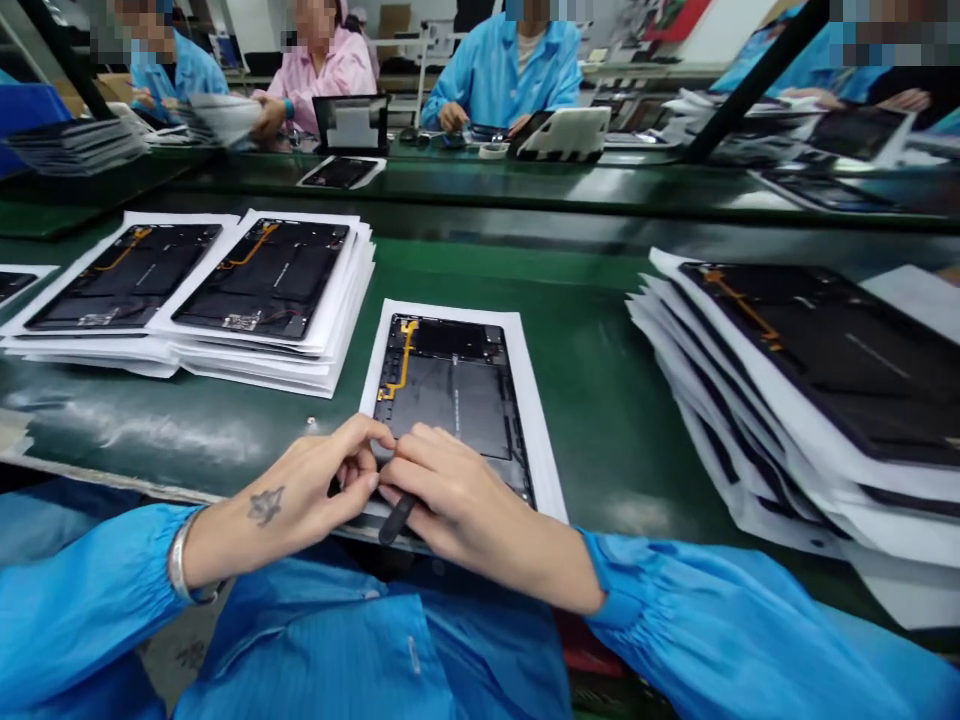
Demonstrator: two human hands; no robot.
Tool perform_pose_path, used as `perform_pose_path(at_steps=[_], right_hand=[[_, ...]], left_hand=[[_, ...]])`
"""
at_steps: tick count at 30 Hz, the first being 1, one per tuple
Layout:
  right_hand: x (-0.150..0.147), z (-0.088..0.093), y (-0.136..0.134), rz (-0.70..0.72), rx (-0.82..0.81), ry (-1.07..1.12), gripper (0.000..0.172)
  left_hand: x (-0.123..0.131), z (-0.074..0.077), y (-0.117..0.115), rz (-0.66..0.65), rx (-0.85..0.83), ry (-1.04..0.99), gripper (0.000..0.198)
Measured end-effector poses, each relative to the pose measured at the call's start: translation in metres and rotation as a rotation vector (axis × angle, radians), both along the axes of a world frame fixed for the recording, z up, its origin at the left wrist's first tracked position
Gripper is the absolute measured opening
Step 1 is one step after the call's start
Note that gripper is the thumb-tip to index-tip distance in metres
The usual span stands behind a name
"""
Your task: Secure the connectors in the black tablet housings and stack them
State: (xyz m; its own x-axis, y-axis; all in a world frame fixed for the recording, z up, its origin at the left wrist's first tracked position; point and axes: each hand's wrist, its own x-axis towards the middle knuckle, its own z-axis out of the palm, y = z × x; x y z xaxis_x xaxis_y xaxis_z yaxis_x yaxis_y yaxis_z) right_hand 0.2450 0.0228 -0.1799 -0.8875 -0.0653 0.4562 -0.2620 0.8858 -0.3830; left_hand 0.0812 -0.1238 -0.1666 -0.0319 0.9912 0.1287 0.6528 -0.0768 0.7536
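Note:
An opened tablet [427, 375] with a dark inside and an orange flex cable [406, 362] lies on a white sheet [541, 460] before me. Over its near left corner, my left hand [322, 485] is closed in a pinch; anything between its fingertips is too small or hidden to name. Close against it, my right hand [469, 490] is curled shut round a slim black tool [397, 520]. The tool's rounded end sticks out below the fingers toward me, while its other end is hidden. Both hands cover the lower part of the tablet.
At left stand two stacks of opened tablets [262, 275] layered with white sheets. A taller, slanting stack [825, 370] is at right. Across the green bench [592, 330], people in blue and pink jackets work beyond a raised ledge [480, 185]. A tiny part [311, 421] lies near my left hand.

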Motion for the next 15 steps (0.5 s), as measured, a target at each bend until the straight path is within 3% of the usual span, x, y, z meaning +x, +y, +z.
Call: perform_pose_path(at_steps=[8, 12, 15], right_hand=[[-0.001, -0.003, -0.002, 0.011, -0.083, -0.001, 0.016], [0.001, -0.001, -0.003, -0.023, -0.181, -0.023, 0.017], [0.001, 0.000, -0.004, -0.048, -0.181, -0.003, 0.019]], left_hand=[[0.003, -0.004, -0.006, 0.095, 0.042, -0.085, 0.039], [0.002, -0.007, -0.010, 0.216, 0.168, -0.027, 0.014], [0.001, -0.009, -0.011, 0.213, 0.260, 0.068, 0.003]])
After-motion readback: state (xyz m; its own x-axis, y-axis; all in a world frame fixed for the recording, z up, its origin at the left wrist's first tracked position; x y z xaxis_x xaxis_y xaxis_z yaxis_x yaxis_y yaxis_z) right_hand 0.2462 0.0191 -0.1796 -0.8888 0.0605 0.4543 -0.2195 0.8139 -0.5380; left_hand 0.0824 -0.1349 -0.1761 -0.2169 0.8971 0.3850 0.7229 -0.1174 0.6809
